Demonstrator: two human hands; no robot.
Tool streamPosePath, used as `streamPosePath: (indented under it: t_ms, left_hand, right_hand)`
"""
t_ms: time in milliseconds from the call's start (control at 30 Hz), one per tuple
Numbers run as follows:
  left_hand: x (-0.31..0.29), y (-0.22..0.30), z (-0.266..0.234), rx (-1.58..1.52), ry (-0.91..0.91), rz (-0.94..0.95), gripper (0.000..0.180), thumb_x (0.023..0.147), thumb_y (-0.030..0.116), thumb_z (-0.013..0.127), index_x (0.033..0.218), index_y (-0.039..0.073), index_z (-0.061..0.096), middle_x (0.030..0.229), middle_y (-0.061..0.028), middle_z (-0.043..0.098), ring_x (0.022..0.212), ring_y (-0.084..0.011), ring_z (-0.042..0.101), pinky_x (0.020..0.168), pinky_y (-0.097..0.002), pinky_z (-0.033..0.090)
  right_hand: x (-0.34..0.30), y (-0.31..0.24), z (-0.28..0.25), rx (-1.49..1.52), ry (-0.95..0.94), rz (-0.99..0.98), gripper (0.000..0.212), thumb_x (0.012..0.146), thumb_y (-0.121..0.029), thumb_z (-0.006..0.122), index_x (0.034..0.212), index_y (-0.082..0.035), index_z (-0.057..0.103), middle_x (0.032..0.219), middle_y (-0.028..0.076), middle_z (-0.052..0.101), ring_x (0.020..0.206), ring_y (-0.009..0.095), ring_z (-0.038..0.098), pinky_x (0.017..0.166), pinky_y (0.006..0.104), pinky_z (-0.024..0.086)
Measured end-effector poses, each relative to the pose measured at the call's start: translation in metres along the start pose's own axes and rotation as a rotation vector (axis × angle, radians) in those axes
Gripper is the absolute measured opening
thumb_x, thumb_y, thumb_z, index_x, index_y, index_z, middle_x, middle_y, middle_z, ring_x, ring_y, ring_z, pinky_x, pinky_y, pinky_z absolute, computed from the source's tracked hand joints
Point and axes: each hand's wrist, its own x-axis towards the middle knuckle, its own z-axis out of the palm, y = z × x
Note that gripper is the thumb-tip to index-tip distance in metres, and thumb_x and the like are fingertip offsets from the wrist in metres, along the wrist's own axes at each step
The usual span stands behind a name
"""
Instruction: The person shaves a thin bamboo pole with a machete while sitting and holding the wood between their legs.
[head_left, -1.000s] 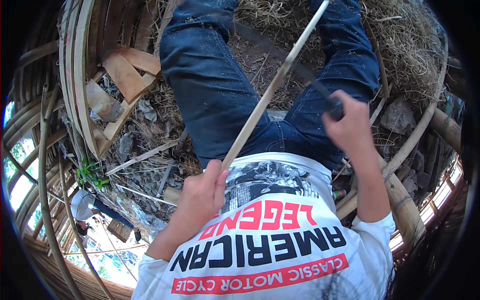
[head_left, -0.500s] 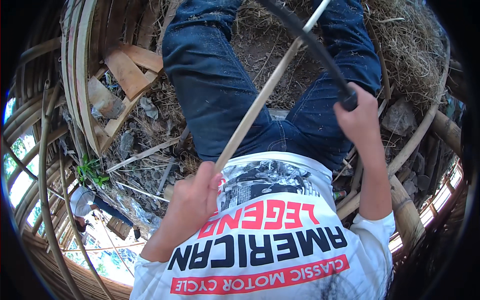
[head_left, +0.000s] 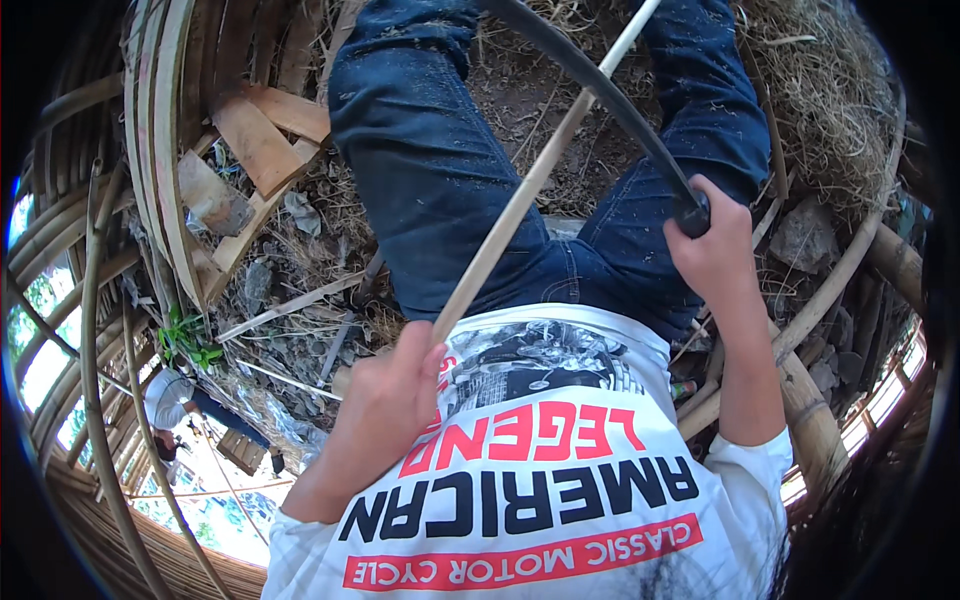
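Observation:
My left hand (head_left: 390, 405) is closed around the near end of a pale bamboo strip (head_left: 515, 207), close to my shirt. The strip slants up and to the right between my legs, its far end running out of the top edge. In my right hand (head_left: 718, 245), closed round the black handle, is a machete (head_left: 628, 122) with a long dark blade. Its blade crosses over the strip toward the upper left, and its tip is out of view. Whether blade and strip touch I cannot tell.
My legs in dark jeans (head_left: 410, 170) lie spread on dirt ground. Wood offcuts (head_left: 258, 140) and upright bamboo slats (head_left: 150, 130) stand at left. Dry fibre shavings (head_left: 825, 110) heap at upper right, near a stone (head_left: 803, 236). Another person (head_left: 168, 402) is beyond the bamboo poles at lower left.
The machete blade has swung slightly left and down over the strip. My right hand has dropped a little toward me; my left hand is nearly unmoved.

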Motion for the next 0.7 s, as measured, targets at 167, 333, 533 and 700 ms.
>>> streamPosePath:
  t_ms: [167, 333, 533, 700]
  left_hand:
    - [0.007, 0.003, 0.003, -0.061, 0.004, 0.046, 0.011, 0.095, 0.008, 0.057, 0.091, 0.002, 0.047, 0.055, -0.0162, 0.052, 0.049, -0.0360, 0.057, 0.045, -0.0448, 0.041]
    - [-0.001, 0.001, 0.002, -0.071, 0.011, 0.012, 0.011, 0.095, 0.008, 0.057, 0.093, 0.002, 0.049, 0.058, -0.0177, 0.055, 0.052, -0.0371, 0.058, 0.046, -0.0449, 0.041]
    - [0.002, 0.000, -0.001, -0.065, -0.005, 0.055, 0.012, 0.095, 0.010, 0.058, 0.095, 0.002, 0.050, 0.059, -0.0185, 0.055, 0.053, -0.0377, 0.059, 0.046, -0.0452, 0.041]
    - [0.001, 0.001, -0.003, -0.081, 0.000, 0.018, 0.011, 0.095, 0.010, 0.058, 0.095, 0.002, 0.050, 0.058, -0.0183, 0.054, 0.052, -0.0377, 0.058, 0.047, -0.0457, 0.041]
  right_hand:
    - [-0.040, -0.019, 0.021, 0.073, -0.050, -0.158, 0.017, 0.071, -0.004, 0.068, 0.084, -0.003, 0.057, 0.066, 0.019, 0.061, 0.064, 0.039, 0.064, 0.059, 0.0458, 0.048]
    - [-0.039, -0.021, 0.016, 0.015, -0.126, -0.260, 0.023, 0.067, -0.005, 0.072, 0.084, -0.005, 0.057, 0.066, 0.014, 0.061, 0.062, 0.035, 0.063, 0.058, 0.0429, 0.048]
    - [-0.039, -0.014, 0.006, -0.042, -0.108, -0.228, 0.025, 0.064, -0.005, 0.073, 0.085, -0.006, 0.059, 0.069, 0.013, 0.063, 0.065, 0.033, 0.064, 0.058, 0.0400, 0.049]
    - [-0.040, -0.013, 0.003, 0.013, -0.168, -0.146, 0.023, 0.065, -0.005, 0.072, 0.085, -0.005, 0.061, 0.065, 0.016, 0.061, 0.063, 0.035, 0.065, 0.058, 0.0399, 0.048]
